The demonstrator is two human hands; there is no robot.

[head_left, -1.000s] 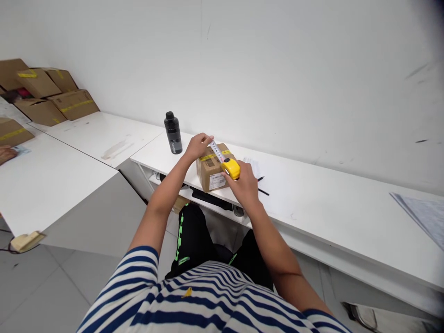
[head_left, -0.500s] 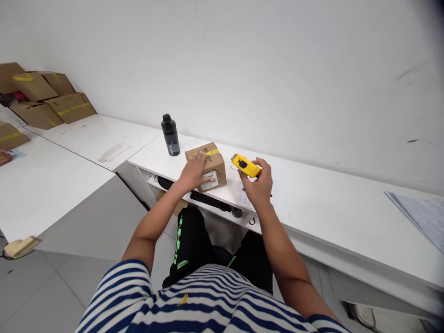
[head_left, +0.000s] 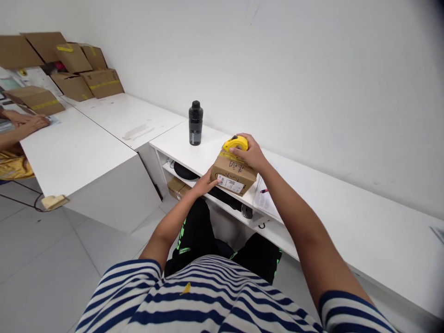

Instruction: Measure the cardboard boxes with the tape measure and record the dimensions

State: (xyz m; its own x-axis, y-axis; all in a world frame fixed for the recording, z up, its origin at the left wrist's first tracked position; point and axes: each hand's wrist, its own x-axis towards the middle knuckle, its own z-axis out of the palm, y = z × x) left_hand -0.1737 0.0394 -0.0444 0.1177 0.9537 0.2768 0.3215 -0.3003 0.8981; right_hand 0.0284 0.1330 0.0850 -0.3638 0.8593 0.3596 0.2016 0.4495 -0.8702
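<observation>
In the head view a small cardboard box rests at the front of the white shelf desk, with a white label and handwriting on it. My left hand grips its left side, thumb across the front near the label. My right hand is closed on a yellow tape measure, held against the top of the box. Yellow tape shows on the box top just beneath the tape measure. The far side of the box is hidden.
A black bottle stands behind and left of the box. Papers with a pen lie to the right. Several cardboard boxes are piled at far left, near another person's hands. A lower shelf holds dark items.
The tape measure has come down and left onto the box top. The box has been turned, and my left hand has slid from its top to its left side. My view has shifted left.
</observation>
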